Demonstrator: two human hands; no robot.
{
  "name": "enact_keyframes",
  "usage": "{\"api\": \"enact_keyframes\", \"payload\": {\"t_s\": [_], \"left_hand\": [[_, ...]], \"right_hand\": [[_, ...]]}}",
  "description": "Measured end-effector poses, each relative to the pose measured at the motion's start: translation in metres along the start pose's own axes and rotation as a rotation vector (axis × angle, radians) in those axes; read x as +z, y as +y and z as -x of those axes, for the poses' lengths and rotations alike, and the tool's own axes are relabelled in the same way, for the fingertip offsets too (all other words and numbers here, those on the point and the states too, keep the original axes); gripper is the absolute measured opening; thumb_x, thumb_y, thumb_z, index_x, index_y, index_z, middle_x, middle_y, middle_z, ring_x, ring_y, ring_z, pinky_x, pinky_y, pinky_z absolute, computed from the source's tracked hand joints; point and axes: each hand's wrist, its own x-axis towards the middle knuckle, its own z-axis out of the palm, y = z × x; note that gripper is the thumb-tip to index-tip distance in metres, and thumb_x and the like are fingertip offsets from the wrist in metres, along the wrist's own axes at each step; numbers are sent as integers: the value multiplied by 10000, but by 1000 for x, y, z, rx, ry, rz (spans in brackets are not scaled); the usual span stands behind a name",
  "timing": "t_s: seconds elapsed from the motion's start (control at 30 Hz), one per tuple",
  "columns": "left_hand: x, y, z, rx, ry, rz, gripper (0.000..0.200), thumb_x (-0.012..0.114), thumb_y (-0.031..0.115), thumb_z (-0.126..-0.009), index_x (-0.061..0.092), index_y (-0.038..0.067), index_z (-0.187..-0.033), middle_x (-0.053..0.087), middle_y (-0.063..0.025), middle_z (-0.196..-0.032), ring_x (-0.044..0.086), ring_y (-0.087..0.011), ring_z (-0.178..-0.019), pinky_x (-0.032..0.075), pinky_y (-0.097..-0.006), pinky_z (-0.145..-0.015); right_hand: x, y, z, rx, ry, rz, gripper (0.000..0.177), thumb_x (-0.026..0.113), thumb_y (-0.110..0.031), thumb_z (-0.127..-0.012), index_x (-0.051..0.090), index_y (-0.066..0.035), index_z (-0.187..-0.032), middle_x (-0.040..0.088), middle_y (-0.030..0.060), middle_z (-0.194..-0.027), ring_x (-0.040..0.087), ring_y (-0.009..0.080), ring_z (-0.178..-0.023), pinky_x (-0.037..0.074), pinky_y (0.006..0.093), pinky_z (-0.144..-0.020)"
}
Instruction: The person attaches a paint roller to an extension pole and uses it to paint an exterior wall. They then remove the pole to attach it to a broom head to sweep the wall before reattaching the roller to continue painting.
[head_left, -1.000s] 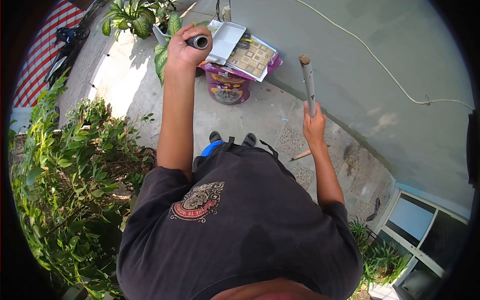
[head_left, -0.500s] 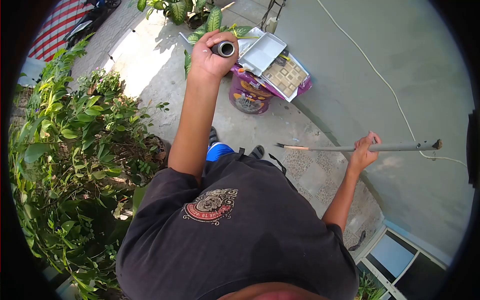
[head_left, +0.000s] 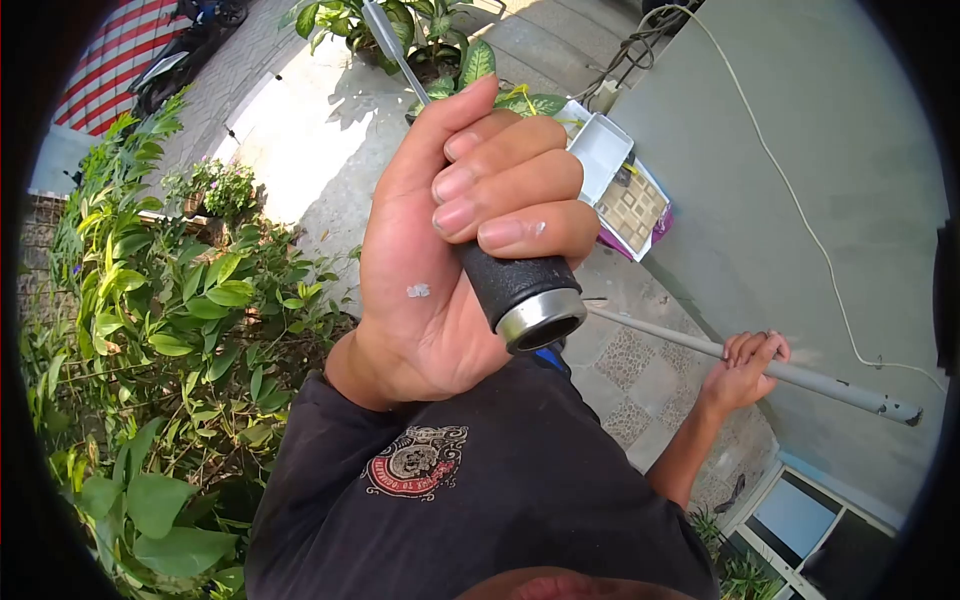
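Observation:
My left hand [head_left: 480,200] is large and close to the camera, its fingers wrapped round a black handle [head_left: 520,295] whose silver-rimmed hollow end faces me. A thin grey rod [head_left: 395,50] shows beyond that hand; whether it joins the handle is hidden. On the right, my right hand [head_left: 742,370] grips a long grey pole [head_left: 835,388]. The pole's thinner part runs leftward and passes out of sight behind my left hand. White flecks mark my left palm and one finger.
Leafy plants [head_left: 215,290] line the left side. A white tray [head_left: 600,150] and a patterned board [head_left: 632,212] lie beyond my left hand. The grey wall [head_left: 830,180] on the right has a pale cable across it. A framed window [head_left: 800,510] is at lower right.
My left hand has come much nearer the camera and towards the middle with the black handle. My right hand and the grey pole have shifted slightly right and down.

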Motion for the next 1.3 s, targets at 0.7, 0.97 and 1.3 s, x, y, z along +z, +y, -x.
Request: {"api": "enact_keyframes", "payload": {"t_s": [0.7,0.97,1.3], "left_hand": [[-55,197,-26,192,252,-109,341,481,92,-953,383,119,-627,375,37,-522,375,-72,-428,407,-257,-516],[-85,244,-45,320,244,-581,323,458,147,-1002,404,135,-684,331,52,-521,348,-57,-439,362,-235,-488],[-70,292,-70,401,330,-991,320,512,208,-995,403,155,-699,307,72,-514,293,-37,-403,303,-220,-402]], "right_hand": [[174,31,51,-38,-79,-300,181,479,-198,-1034,495,-21,-1002,330,-9,-552,299,74,-445,281,264,-437],[216,35,17,69,-4,-321,274,499,-247,-1029,468,-43,-850,336,-10,-537,317,85,-463,296,272,-473],[221,22,-57,70,-19,-477,439,437,-322,-1046,331,-131,-665,315,-14,-559,292,91,-476,277,273,-494]]}}
